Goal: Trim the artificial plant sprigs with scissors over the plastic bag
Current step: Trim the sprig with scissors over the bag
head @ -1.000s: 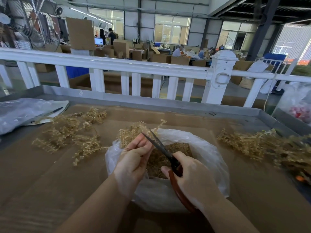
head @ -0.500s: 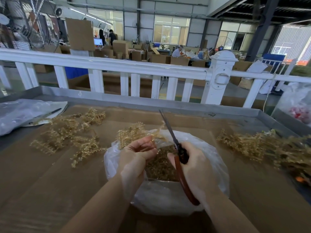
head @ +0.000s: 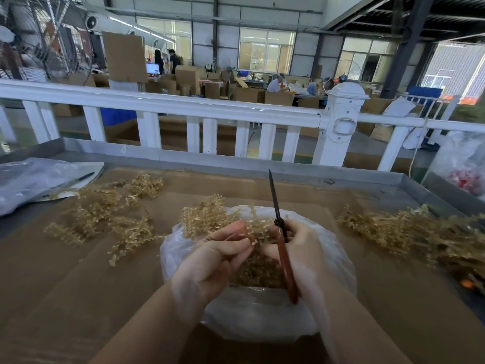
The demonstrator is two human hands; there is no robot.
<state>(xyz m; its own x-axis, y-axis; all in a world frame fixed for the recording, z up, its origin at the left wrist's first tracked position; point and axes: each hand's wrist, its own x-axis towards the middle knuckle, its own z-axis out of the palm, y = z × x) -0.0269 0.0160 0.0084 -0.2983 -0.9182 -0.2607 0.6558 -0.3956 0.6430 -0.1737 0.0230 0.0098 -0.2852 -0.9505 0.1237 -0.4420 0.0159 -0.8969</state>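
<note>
A clear plastic bag (head: 262, 319) lies open on the brown table, with tan clippings (head: 259, 271) inside it. My left hand (head: 212, 261) hovers over the bag and pinches a tan artificial sprig (head: 256, 228) between its fingertips. My right hand (head: 301, 253) grips scissors (head: 277, 214) with red-brown handles. Their dark blades are closed and point up and away from me, right beside the sprig. More sprigs lie in a pile on the left (head: 105, 214), in a cluster behind the bag (head: 204, 214), and in a pile on the right (head: 409, 232).
A flat clear plastic bag (head: 34, 179) with a pen on it lies at the far left. The table has a raised grey metal rim (head: 236, 164), with a white railing (head: 183, 106) behind it. Another bag with red items (head: 464, 169) sits at the far right.
The scissors swung from pointing left across the bag to pointing up, with the blades now closed. Both hands rose slightly, and my left hand keeps its hold on the sprig.
</note>
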